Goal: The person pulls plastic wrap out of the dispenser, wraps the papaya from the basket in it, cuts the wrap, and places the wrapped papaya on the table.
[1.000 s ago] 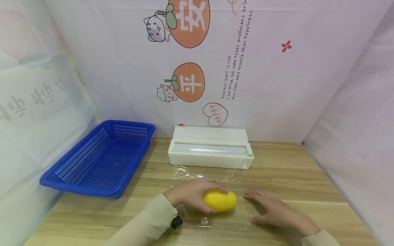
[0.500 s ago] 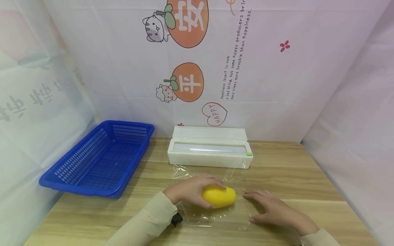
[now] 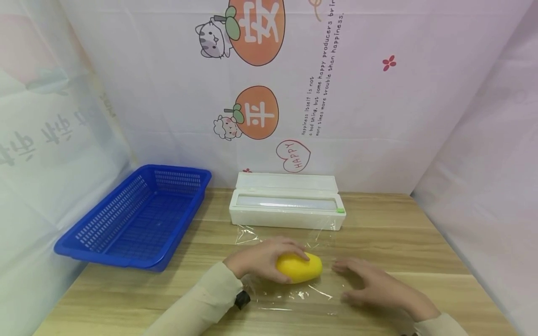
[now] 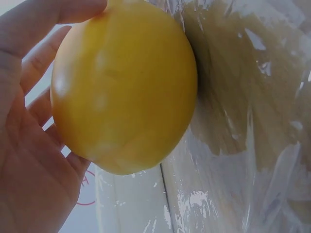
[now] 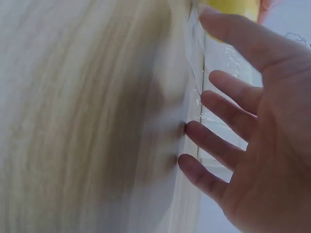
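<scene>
A smooth yellow mango (image 3: 300,268) lies over a sheet of clear plastic wrap (image 3: 294,301) on the wooden table. My left hand (image 3: 269,259) grips its left end, thumb on the near side and fingers over the far side. In the left wrist view the mango (image 4: 124,92) fills the middle, with crinkled wrap (image 4: 248,121) beside it. My right hand (image 3: 374,287) is at the wrap's right edge, apart from the mango, holding nothing. In the right wrist view the fingers (image 5: 214,143) are spread and loosely bent, with the wrap's edge close at the fingertips.
Behind the mango stands a white wrap dispenser box (image 3: 287,219), lid up and roll inside; the wrap runs out from its front. A blue plastic basket (image 3: 168,254) sits at the left. Printed white cloth (image 3: 357,163) hangs behind and on both sides.
My left hand has shifted the mango slightly away from me, turning it a little. Glints on the wrap have changed, and my right hand has moved slightly at the wrap's edge.
</scene>
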{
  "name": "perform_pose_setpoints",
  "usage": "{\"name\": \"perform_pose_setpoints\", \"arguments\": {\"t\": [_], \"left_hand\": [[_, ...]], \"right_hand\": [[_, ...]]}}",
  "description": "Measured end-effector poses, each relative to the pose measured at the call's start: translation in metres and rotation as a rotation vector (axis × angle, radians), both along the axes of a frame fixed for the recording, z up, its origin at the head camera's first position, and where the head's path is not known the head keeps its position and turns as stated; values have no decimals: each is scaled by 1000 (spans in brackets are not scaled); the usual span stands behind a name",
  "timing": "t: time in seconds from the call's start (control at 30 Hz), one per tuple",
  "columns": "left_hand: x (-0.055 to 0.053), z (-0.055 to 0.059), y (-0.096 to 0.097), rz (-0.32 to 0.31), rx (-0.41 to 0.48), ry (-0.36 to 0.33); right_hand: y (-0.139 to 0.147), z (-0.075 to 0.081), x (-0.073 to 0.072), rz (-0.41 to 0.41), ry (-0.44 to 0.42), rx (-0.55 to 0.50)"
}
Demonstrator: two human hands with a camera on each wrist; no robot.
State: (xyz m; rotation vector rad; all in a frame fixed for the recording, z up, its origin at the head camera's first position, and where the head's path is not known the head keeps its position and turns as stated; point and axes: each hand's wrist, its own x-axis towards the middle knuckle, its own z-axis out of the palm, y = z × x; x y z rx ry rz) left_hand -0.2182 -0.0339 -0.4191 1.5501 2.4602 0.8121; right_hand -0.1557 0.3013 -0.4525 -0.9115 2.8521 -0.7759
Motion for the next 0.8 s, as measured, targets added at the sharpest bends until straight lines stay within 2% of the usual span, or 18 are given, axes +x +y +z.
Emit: {"name": "perform_pose_setpoints", "arguments": {"t": [0.23,0.37,0.53,0.67,0.8], "left_hand": [[-1,0,-1,0,4,-4],[-1,-2,-4,4,9,-9],[2,-1,-14,51,24,-55],[1,-1,-26,95,54,-20],[1,3,-41,128,91,0]], "right_hand": [[1,6,-2,11,-65,-138],[1,9,-2,3,-56,-200],[2,8,-2,69,-86,-251],[0,6,0,118,-146,-275],[-4,6,4,152,-188,-254]]}}
